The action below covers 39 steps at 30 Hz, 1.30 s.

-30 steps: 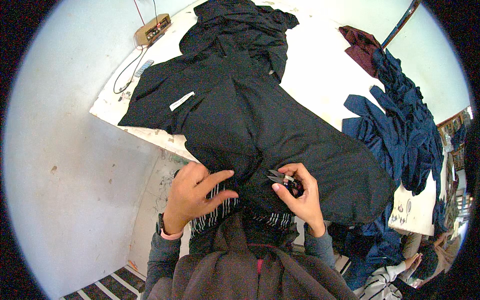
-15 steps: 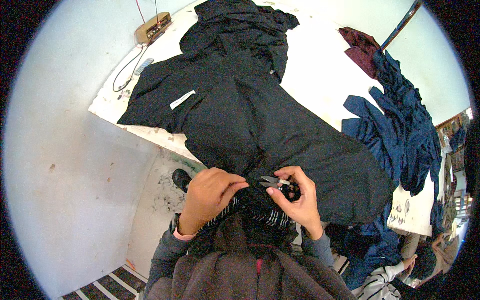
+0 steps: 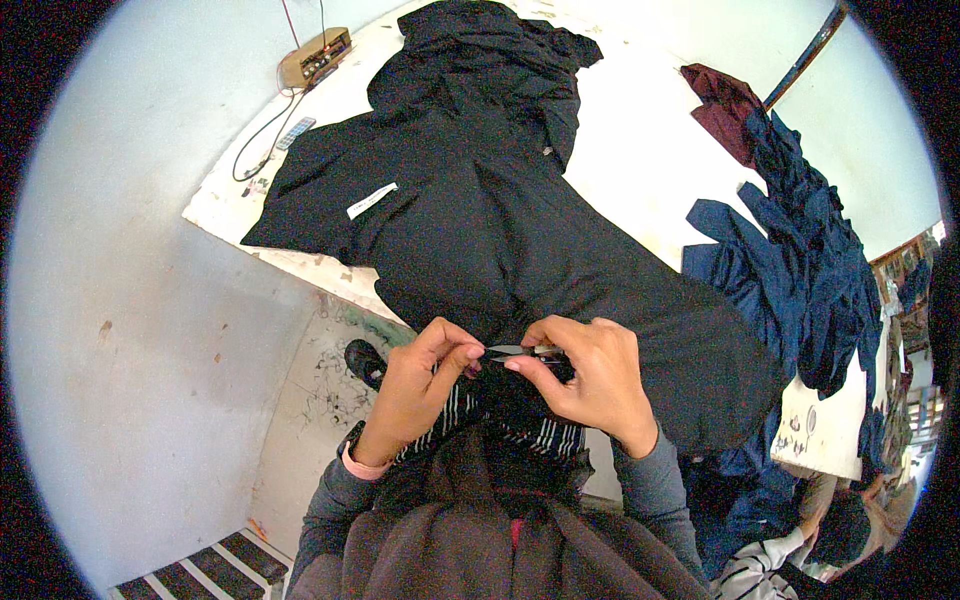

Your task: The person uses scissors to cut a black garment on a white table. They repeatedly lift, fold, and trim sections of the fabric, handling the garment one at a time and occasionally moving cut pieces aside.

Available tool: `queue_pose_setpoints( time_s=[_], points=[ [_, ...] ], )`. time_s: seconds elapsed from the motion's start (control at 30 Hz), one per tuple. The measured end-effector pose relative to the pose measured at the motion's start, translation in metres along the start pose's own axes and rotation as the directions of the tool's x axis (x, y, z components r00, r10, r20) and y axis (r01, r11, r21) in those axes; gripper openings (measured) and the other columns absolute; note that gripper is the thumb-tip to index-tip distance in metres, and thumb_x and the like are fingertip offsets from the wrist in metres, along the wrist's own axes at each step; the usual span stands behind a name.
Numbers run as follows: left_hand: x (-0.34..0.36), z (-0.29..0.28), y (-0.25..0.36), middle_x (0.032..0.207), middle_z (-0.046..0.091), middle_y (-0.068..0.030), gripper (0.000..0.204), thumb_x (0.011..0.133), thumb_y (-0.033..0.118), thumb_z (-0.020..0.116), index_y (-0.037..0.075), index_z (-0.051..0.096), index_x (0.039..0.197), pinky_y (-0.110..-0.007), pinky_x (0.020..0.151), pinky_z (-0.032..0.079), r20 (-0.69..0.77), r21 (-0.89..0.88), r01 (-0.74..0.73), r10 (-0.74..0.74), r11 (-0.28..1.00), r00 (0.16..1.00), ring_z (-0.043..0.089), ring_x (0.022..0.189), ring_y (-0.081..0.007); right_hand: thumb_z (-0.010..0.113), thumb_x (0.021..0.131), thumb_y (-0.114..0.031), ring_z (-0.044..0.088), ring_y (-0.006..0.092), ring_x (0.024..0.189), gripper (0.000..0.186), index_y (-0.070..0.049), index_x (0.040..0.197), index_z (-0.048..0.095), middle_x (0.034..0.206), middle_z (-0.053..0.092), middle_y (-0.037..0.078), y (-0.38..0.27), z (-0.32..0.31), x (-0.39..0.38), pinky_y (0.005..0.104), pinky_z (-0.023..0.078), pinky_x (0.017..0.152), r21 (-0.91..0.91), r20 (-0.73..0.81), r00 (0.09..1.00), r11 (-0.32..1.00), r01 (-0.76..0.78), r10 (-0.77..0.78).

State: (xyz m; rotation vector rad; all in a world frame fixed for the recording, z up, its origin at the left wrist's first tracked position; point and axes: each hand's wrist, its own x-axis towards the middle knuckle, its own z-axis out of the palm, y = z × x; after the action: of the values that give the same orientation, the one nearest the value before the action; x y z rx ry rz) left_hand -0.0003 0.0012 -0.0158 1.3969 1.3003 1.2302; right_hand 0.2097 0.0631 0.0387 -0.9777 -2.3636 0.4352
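A black garment [image 3: 450, 240] lies spread over the table, its lower part hanging toward me; a white label [image 3: 372, 201] shows on its left side. Thread snips [image 3: 506, 353] are gripped by my right hand [image 3: 604, 380], blades slightly parted and pointing left. My left hand [image 3: 412, 388] is closed in a pinch over the near part of the garment, and its fingertips meet the blade tips. Whatever sits between those fingers is too small and dark to make out.
The white table [image 3: 640, 150] also holds dark blue garments [image 3: 815, 270] and a maroon cloth [image 3: 722, 105] on the right. A brown radio-like box [image 3: 316, 58] and a remote control [image 3: 296, 133] lie at the far left. At lower right a person's striped sleeve [image 3: 757, 572] shows.
My right hand has moved left and turned over more, bringing the snips to my left fingertips. The left hand has shifted slightly, its pinch still closed.
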Motion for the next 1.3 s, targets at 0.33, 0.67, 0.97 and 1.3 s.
queue_pose_setpoints(
  time_s=[0.33,0.67,0.97,1.3],
  points=[
    [0.001,-0.002,0.006,0.084,0.072,-0.0101,0.008,0.1,0.008,0.06,0.0,0.061,0.099,-0.029,0.071,0.055,0.023,0.147,-0.064,0.061,0.987,0.998,0.072,0.078,-0.0168,0.071,0.087,-0.046,0.066,0.0262,0.06,0.03,-0.016,0.082,0.067,0.068,0.068,0.003,0.014,0.0,0.024,0.0388,0.047,0.06,0.025,0.203,0.966,0.987,0.157,-0.159],
    [-0.003,-0.03,0.011,0.086,0.074,-0.0105,0.005,0.095,0.007,0.063,0.002,0.063,0.098,-0.032,0.069,0.054,-0.086,0.323,-0.043,0.074,0.946,0.994,0.073,0.077,-0.0212,0.076,0.084,-0.04,0.067,0.0255,0.062,0.024,-0.017,0.083,0.069,0.069,0.069,0.003,0.023,-0.006,0.023,0.0369,0.049,0.062,0.085,0.124,0.987,0.992,0.095,-0.105],
    [-0.014,-0.073,-0.005,0.141,0.054,-0.0141,0.028,0.088,0.022,0.072,0.01,0.072,0.113,-0.047,0.103,0.04,-0.287,0.817,0.094,0.261,0.569,0.922,0.05,0.127,-0.037,0.075,0.085,-0.014,0.059,0.0113,0.084,0.022,-0.002,0.098,0.063,0.092,0.065,0.004,0.057,-0.018,-0.024,0.0271,0.047,0.077,0.554,-0.136,0.937,0.809,-0.199,0.323],
    [0.054,0.012,0.029,0.142,0.055,-0.0053,0.016,0.083,0.031,0.076,0.016,0.073,0.086,-0.048,0.112,0.027,0.199,0.796,-0.412,0.45,0.444,0.87,0.04,0.139,-0.0288,0.08,0.081,-0.023,0.062,0.0178,0.067,0.026,-0.006,0.095,0.067,0.079,0.066,0.007,0.033,-0.007,-0.031,0.03,0.048,0.066,0.348,-0.192,0.939,0.915,-0.206,0.284]
  ],
)
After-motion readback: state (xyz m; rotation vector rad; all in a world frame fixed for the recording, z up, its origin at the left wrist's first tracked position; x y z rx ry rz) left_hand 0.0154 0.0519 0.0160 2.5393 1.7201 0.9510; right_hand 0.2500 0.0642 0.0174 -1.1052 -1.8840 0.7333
